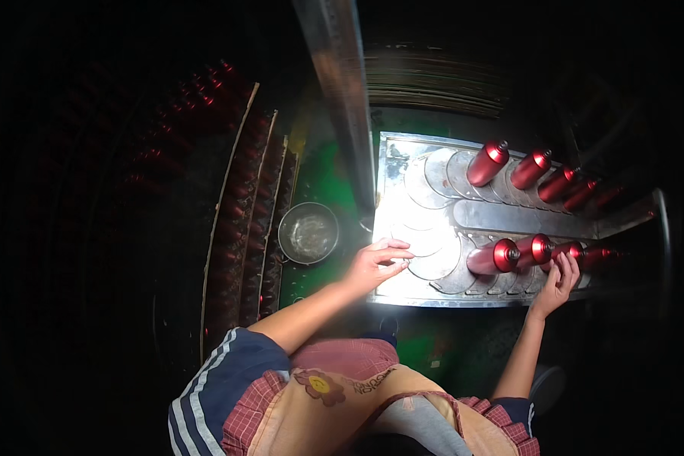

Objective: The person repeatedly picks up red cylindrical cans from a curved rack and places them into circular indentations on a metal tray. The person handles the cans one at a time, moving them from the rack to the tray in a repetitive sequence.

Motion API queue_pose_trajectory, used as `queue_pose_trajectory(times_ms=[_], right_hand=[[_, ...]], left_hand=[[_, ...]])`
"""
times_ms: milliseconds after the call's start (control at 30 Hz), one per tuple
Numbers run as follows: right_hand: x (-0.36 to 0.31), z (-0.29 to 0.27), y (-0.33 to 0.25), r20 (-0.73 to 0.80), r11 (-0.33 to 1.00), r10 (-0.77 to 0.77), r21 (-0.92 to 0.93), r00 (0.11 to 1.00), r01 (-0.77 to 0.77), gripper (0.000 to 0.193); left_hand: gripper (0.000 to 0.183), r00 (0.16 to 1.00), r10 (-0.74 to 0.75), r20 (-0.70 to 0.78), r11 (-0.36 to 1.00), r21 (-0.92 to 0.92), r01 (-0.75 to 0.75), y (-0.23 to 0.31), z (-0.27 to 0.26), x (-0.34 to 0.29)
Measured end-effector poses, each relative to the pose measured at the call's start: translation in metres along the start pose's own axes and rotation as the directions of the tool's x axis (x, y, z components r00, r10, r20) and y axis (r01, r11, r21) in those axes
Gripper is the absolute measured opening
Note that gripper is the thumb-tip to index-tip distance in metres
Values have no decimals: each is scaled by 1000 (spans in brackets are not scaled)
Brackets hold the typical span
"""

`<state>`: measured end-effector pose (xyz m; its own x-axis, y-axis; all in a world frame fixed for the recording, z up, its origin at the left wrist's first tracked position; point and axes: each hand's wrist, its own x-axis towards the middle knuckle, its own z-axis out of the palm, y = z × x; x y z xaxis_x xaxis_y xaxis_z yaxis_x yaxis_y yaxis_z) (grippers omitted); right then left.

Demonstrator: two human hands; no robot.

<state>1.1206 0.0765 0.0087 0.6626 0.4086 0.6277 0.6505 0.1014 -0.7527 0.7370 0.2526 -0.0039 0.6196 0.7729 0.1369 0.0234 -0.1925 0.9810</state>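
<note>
Red metallic bottles with narrow necks stand in two rows on a conveyor [520, 218] of overlapping round metal plates. In the near row, my right hand [559, 281] has its fingers curled round the upper part of one red bottle [564, 249]; its far side is hidden. Two more bottles, one [536, 249] next to it and another [494, 257] further left, stand upright in that row. My left hand [380, 264] hovers at the conveyor's brightly lit left end, fingers apart and holding nothing. Its fingertips are near a bare round plate [435, 258].
Left of the conveyor, a round metal bowl [308, 233] sits by racks [239, 205] filled with red bottles. A metal post [346, 99] rises at the conveyor's left end. Stacked flat boards [433, 80] lie beyond it. A curved metal rail [665, 243] borders the right end.
</note>
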Motion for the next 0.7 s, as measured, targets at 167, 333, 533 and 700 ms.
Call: queue_pose_trajectory(times_ms=[167,333,533,700], right_hand=[[-110,170,-152,375,924,-30,365,926,-118,26],[-188,410,-339,781,932,-187,333,596,-145,35],[-284,764,-531,810,843,-538,523,232,127,61],[-356,950,-601,834,796,-517,383,196,470,59]], left_hand=[[24,755,-94,-648,982,67,179,-33,-276,-133],[43,333,137,-933,750,318,580,-27,-613,-213],[66,497,139,-856,456,501,736,-44,-829,-177],[51,427,218,-878,648,457,609,-75,-838,-179]])
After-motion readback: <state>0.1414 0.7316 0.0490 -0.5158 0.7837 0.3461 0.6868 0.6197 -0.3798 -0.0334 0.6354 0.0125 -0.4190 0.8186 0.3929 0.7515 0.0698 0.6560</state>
